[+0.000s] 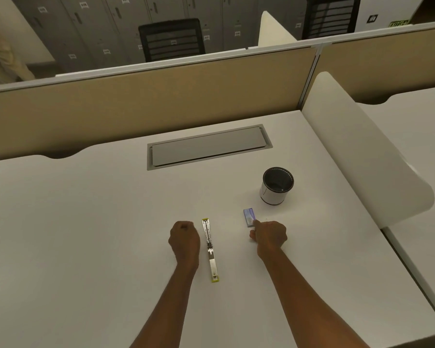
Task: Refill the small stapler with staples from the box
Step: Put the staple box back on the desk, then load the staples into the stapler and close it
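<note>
Desk: white top [86,234], mostly bare, with a grey cable hatch [209,146] set flush near its far edge.
Room: a tan partition [148,96] runs behind the desk; beyond it stand grey lockers [93,26] and two black mesh chairs [171,38]. A white curved divider [362,151] rises at the desk's right side.
Stapler: [210,249] lies opened out flat in a long line, metal channel up, yellow at both ends, pointing away from the person, between the two hands.
Box: small blue staple box [249,216] flat on the desk, right of the stapler and near the cup.
Cup: white cup [276,185] with dark inside, upright, beyond the box.
Left hand: [183,238] clenched in a fist, just beside the stapler, holding nothing visible.
Right hand: [269,236] curled, forefinger tip touching the box's near end.
Writing: locker tags and a sign at top right are too blurred to read; the box print is illegible.
Hidden: whether staples sit in the channel cannot be told; a figure at the far left is cut off.
</note>
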`<state>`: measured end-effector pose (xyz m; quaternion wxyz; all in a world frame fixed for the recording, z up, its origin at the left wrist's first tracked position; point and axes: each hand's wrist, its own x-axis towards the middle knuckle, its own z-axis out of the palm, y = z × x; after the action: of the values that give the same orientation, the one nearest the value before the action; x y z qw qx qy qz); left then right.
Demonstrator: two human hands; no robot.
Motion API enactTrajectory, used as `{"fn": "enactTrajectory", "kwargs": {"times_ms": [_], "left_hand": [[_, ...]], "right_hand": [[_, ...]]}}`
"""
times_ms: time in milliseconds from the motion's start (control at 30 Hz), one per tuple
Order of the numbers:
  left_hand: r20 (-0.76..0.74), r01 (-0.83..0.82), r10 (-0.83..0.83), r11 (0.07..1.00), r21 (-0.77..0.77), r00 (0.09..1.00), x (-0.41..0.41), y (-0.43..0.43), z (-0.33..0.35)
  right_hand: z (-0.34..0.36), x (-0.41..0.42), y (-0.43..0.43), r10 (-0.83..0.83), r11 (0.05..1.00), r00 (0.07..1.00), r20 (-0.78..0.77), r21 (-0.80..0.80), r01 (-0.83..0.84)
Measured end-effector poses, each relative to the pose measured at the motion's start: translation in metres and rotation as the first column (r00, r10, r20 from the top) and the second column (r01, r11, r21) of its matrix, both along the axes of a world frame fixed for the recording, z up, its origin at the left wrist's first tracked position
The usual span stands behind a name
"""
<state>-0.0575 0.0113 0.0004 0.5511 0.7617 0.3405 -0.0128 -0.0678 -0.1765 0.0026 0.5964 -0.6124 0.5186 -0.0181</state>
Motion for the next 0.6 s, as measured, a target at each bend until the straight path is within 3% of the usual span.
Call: {"fn": "enactTrajectory", "kwargs": {"times_ms": [67, 200, 400, 600], "left_hand": [[-0.062, -0.044, 0.046, 0.998, 0.033, 0.997, -0.009, 0.001, -0.003], [-0.070, 0.168, -0.157, 0.965, 0.200, 0.985, -0.038, -0.014, -0.013], [-0.120, 0.370, -0.367, 0.751, 0.546, 0.922, -0.047, -0.030, -0.030], [-0.131, 0.382, -0.384, 0.709, 0.592, 0.914, -0.041, -0.030, -0.034]], "right_hand": [[0.006, -0.006, 0.003, 0.019, 0.998, 1.000, 0.001, -0.066, -0.019], [0.013, -0.019, 0.014, 0.110, 0.992, 0.993, 0.050, -0.061, -0.107], [0.008, -0.025, 0.028, 0.308, 0.950, 0.935, 0.178, -0.004, -0.312], [0.004, -0.028, 0.031, 0.431, 0.900, 0.876, 0.215, -0.027, -0.436]]}}
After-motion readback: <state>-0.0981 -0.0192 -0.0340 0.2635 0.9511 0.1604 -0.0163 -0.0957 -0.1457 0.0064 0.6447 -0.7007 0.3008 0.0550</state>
